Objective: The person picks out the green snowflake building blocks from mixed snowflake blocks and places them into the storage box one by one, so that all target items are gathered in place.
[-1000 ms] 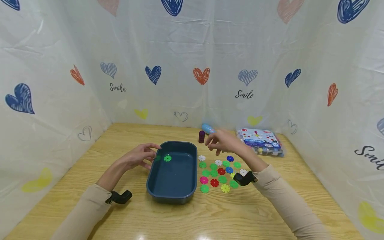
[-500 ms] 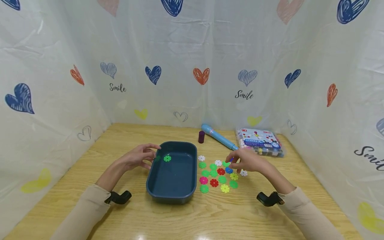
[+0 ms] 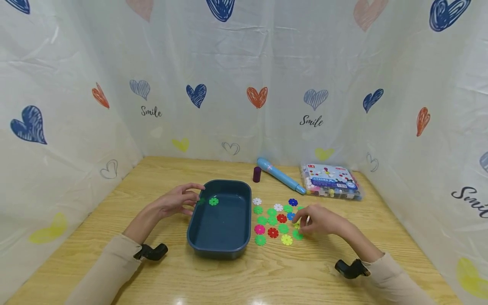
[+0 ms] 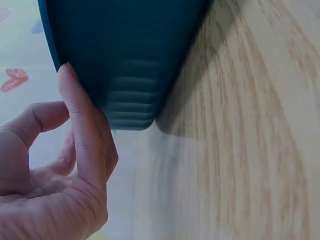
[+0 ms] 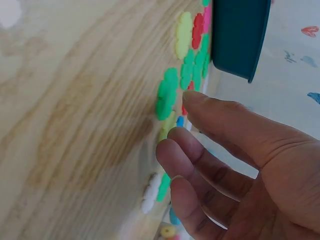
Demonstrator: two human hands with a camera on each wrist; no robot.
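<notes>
A deep blue rectangular basin [image 3: 219, 231] stands on the table, with one green flower-shaped disc [image 3: 214, 201] inside it. My left hand [image 3: 173, 201] is at the basin's left side, its fingertips right at the rim in the left wrist view. Right of the basin lie several notched plastic flower discs in green, red, pink, white, blue and yellow. My right hand [image 3: 320, 221] hovers low over their right edge, thumb and fingers apart with nothing between them. Closest to its fingertips are a green disc [image 5: 167, 95] and a yellow disc [image 5: 168, 125], partly hidden in the head view.
Behind the discs lies a light blue microphone-shaped stick [image 3: 281, 176]. A dark purple cylinder [image 3: 257, 174] stands upright near it. The clear plastic box [image 3: 331, 181] with a printed label and colourful pieces sits at the back right. Heart-patterned curtains [image 3: 228, 63] surround the wooden table [image 3: 267, 275].
My right hand has moved from beside the purple cylinder toward me and to the right, down to the discs' right edge, uncovering the light blue stick. My left hand stays at the basin.
</notes>
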